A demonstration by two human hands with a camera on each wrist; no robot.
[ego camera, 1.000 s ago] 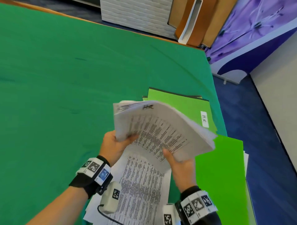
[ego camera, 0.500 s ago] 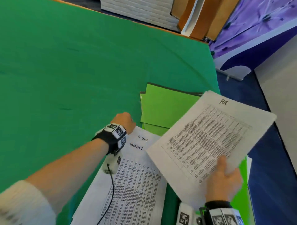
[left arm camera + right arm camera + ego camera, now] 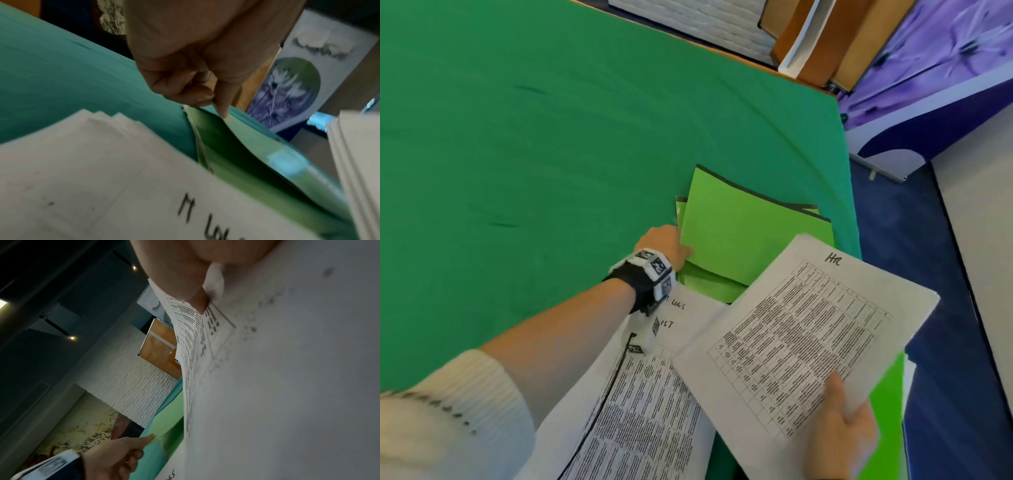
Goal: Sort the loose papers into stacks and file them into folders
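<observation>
1. The left hand [image 3: 666,244] pinches the near-left corner of the top green folder's cover [image 3: 743,233], lifted between thumb and fingers [image 3: 202,94].
2. The right hand [image 3: 839,425] grips the HR paper stack [image 3: 808,329] above the counter [image 3: 551,137], thumb on top; its long axis points far-right.
3. The IT logs papers [image 3: 640,411] lie flat near the folders.

Held paper stack [image 3: 808,329] reads "HR"; table stack [image 3: 654,394], "IT LOGS".

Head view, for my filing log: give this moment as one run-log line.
left hand: pinches green folder cover, lifting | right hand: holds HR stack | IT logs stack: on table | filing: not yet
</observation>
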